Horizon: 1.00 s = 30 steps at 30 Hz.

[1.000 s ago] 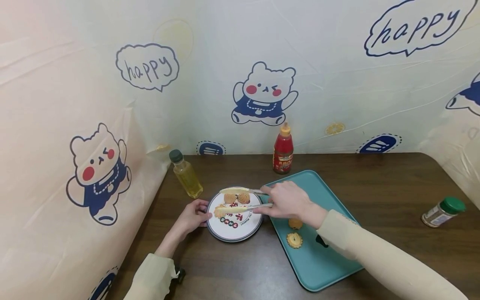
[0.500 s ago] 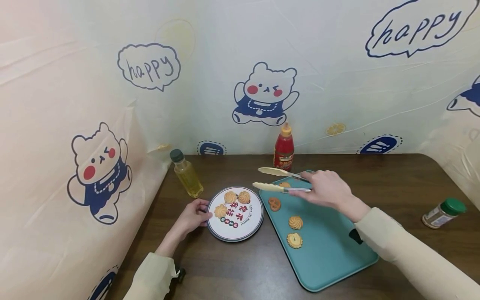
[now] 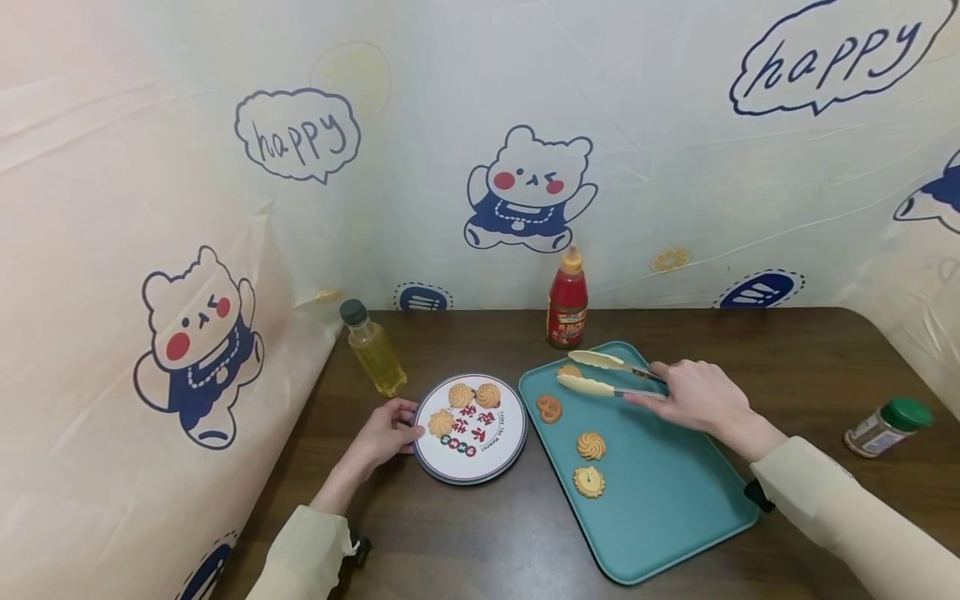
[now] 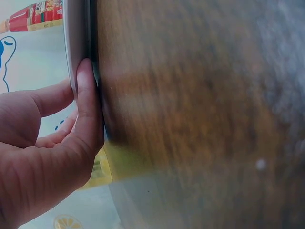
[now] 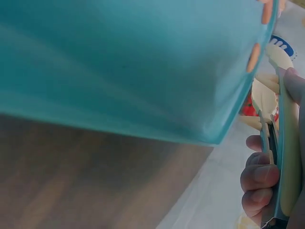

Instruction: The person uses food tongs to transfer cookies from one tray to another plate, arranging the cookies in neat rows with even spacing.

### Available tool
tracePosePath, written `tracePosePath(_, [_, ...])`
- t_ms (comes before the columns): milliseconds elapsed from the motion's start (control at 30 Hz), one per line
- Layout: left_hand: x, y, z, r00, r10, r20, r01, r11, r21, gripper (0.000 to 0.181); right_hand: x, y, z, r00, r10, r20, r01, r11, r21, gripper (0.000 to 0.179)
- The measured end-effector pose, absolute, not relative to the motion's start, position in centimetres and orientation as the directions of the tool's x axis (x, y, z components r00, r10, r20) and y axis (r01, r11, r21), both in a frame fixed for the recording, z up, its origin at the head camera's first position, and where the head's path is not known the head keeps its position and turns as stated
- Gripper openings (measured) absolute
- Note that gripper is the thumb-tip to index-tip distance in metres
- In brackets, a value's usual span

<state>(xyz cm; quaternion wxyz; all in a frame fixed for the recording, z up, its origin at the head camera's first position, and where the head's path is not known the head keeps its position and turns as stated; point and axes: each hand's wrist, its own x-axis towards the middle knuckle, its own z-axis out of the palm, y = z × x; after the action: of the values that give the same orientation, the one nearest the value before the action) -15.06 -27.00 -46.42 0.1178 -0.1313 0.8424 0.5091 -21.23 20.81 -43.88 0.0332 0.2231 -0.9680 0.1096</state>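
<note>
My left hand (image 3: 386, 433) pinches the left rim of a round white plate (image 3: 491, 462), thumb on the rim and fingers beneath its edge in the left wrist view. Two swirl cookies (image 3: 488, 395) and a flower-shaped cookie (image 3: 440, 422) lie on the plate. My right hand (image 3: 701, 396) grips tongs (image 3: 600, 387) with cream tips, spread apart over the far end of a teal tray (image 3: 660, 500). Nothing sits between the tips. A cookie (image 3: 570, 370) lies partly hidden under them. Down the tray's left side lie a pretzel (image 3: 549, 408), a swirl cookie (image 3: 591, 445) and a round crimped cookie (image 3: 589, 481).
An oil bottle (image 3: 377, 354) with a dark cap stands behind the plate at left. Behind the tray is a red sauce bottle (image 3: 567, 308). A green-lidded spice jar (image 3: 887, 425) lies tilted at far right. A printed curtain (image 3: 645, 167) hangs behind the table.
The tongs and right hand have moved right, from over the plate to above the tray's far end. The left hand keeps its place at the plate's rim.
</note>
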Motion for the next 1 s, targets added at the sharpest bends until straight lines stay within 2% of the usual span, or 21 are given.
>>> tracePosePath(333, [-15.0,-27.0,-46.4,-0.942,-0.097,-0.322,-0.33,0.452,0.829,0.042,-21.0,21.2,-44.6,-0.901,-0.425,0.087,-0.434,0.875,-0.215,0.081])
tracePosePath(1000, [-14.8,-26.9,-46.3,-0.945,-0.078,-0.317,-0.319,0.437,0.841,0.041,-21.1,21.2,-45.4,-0.892,-0.438,0.111,-0.451,0.872,-0.188,0.076])
